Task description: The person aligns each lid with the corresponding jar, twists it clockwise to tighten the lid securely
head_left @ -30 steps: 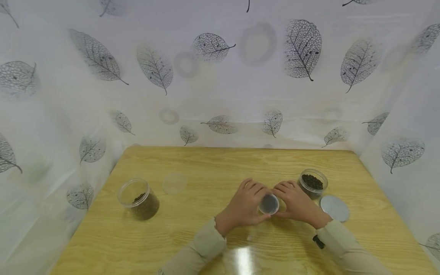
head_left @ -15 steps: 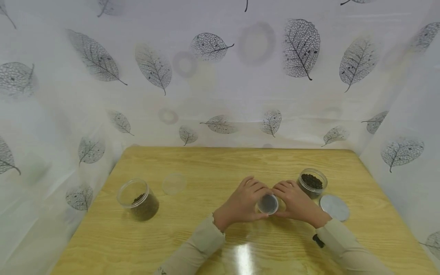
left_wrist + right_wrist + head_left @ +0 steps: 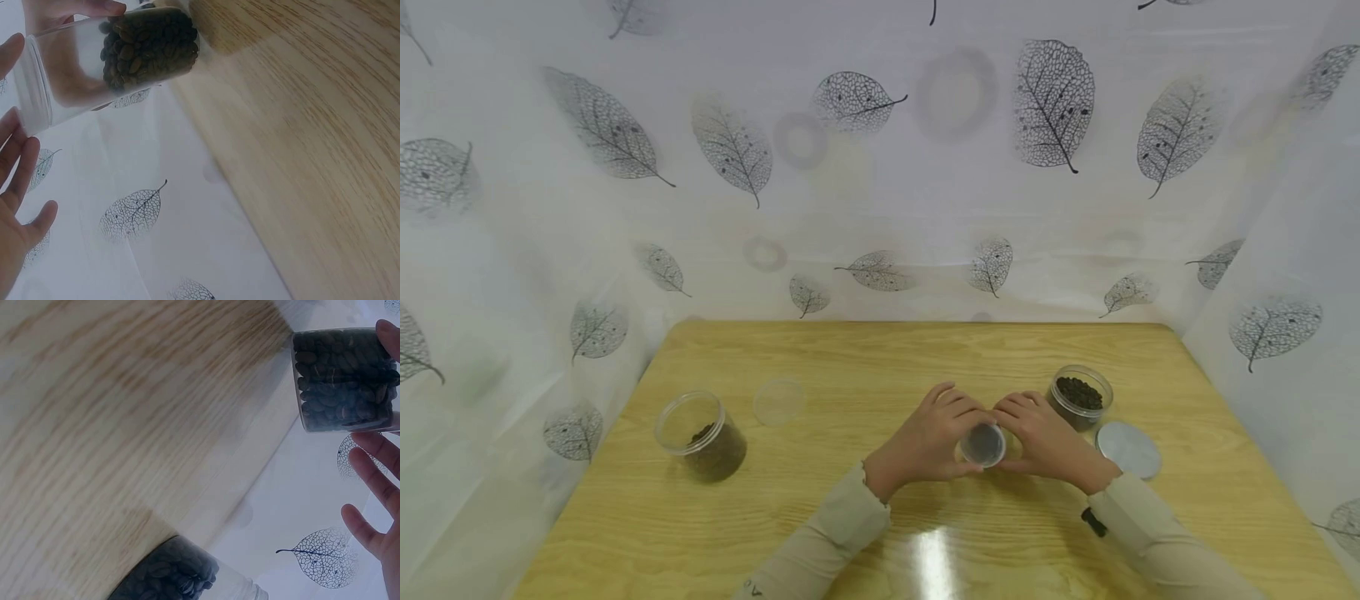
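A clear jar (image 3: 150,47), partly filled with dark coffee beans, is between my two hands, with its round grey-white top (image 3: 982,444) facing the head camera. My left hand (image 3: 927,439) holds the jar from the left, thumb and fingertips around the rim end in the left wrist view. From the other side my right hand (image 3: 1051,442) grips the same jar. Beans (image 3: 344,381) fill the part of it seen in the right wrist view. Whether the top is a lid is not fully clear.
At left stands an open jar (image 3: 715,454) of brown contents, beside a thin clear disc (image 3: 778,402). Right of my right hand are an open jar (image 3: 1067,414) of beans and a silver lid (image 3: 1127,450). A leaf-print curtain (image 3: 880,192) encloses the wooden table (image 3: 850,358).
Both hands keep their hold on the jar and shift very slightly left in the head view. The other jars and the lid look unchanged.
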A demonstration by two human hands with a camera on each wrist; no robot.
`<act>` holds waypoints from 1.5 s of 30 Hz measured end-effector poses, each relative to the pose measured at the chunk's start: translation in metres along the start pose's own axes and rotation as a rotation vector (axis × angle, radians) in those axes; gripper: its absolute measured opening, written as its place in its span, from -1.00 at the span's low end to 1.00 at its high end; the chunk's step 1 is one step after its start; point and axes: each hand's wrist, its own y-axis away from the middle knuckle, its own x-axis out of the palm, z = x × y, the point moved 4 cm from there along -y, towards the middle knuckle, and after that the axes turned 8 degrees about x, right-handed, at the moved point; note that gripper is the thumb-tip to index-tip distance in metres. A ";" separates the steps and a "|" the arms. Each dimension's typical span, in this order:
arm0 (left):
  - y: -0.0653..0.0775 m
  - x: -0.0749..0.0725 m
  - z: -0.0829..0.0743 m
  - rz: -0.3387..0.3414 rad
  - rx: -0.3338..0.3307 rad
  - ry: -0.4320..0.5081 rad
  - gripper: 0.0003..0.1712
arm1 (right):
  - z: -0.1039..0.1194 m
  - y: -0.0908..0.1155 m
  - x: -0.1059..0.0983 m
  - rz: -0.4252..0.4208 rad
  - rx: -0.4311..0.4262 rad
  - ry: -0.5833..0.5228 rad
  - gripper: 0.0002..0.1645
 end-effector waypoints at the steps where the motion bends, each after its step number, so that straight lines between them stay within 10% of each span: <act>1: 0.000 0.000 0.000 -0.002 0.002 -0.002 -0.26 | 0.000 0.000 0.000 0.000 -0.001 0.001 -0.19; 26: 0.001 0.003 0.000 0.029 -0.036 -0.042 -0.24 | -0.002 0.000 0.001 0.013 0.009 0.005 -0.16; 35: 0.006 0.011 0.004 0.075 -0.213 -0.049 0.11 | -0.004 0.003 0.002 -0.001 0.041 -0.007 -0.16; 45: 0.012 0.019 0.016 0.027 -0.404 0.090 -0.19 | -0.006 0.002 0.001 -0.036 0.088 -0.052 -0.21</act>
